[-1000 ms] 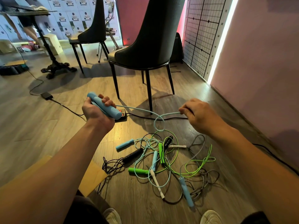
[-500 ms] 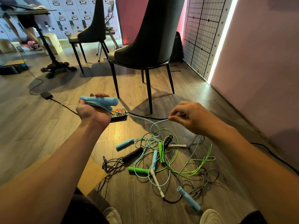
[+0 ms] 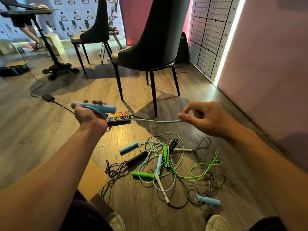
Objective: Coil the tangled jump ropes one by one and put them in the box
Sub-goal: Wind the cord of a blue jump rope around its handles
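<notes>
My left hand (image 3: 88, 115) grips a light blue jump rope handle (image 3: 98, 105) palm up, with a few turns of its blue cord lying across the palm. The blue cord (image 3: 158, 121) runs taut to my right hand (image 3: 205, 119), which pinches it between thumb and fingers. Below on the floor lies a tangled pile of jump ropes (image 3: 168, 160): green, light blue, black and grey cords with several handles. A loose blue handle (image 3: 208, 200) lies at the pile's near right. The cardboard box (image 3: 93, 179) shows as a brown flap under my left forearm.
A power strip (image 3: 119, 117) with a black cable lies on the wooden floor just beyond my left hand. A dark chair (image 3: 150, 47) stands close behind it, another chair and a table base further left. A wall runs along the right. My shoes show at the bottom edge.
My left hand turned palm up with the handle now level. My right hand slid outward to the right along the blue cord, pulling it straight. The loose blue handle was dragged nearer to my right shoe.
</notes>
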Available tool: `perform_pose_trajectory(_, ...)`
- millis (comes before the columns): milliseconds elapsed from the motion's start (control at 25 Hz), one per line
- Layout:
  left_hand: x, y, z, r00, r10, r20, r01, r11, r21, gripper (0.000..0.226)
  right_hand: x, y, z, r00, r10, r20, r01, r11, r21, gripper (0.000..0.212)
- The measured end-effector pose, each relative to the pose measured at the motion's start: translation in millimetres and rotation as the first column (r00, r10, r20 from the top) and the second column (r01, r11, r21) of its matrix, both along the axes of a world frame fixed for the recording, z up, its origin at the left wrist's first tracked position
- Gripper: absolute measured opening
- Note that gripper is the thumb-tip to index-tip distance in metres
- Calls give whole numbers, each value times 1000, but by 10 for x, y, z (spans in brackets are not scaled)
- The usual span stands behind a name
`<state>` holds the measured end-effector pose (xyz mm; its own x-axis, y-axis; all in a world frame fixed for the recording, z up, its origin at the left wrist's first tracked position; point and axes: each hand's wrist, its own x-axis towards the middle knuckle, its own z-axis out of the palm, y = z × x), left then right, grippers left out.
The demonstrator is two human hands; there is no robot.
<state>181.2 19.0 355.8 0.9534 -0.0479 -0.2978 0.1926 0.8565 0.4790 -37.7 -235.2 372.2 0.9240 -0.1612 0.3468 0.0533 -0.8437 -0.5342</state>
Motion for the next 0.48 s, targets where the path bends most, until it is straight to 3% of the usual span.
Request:
perform_pose_trajectory(160,-43,-54,-16,999,-47,20,45,996,81,34,4,60,48,993,63,96,-66,997,28,12)
perform_pose_trajectory(240,-51,-70,-17,988,-137,67,132,988,83,35,20,39,25,996,20,82,-25,998,53,17)
perform_pose_trajectory(320,-65,-63,-2,942,-304,144,301,953,43,37,36,18,-26,999,-27,-28,30,994,110,29)
perform_pose_trajectory(400,-111,-65,49,801,-542,255,543,837,74,38,72,26,-104,980,-81,-180,104,988,118,36)
perform_pose_trajectory(480,-216,-114,115,591,-739,323,723,663,195,38,107,44,-179,929,-155,-336,175,984,31,47)
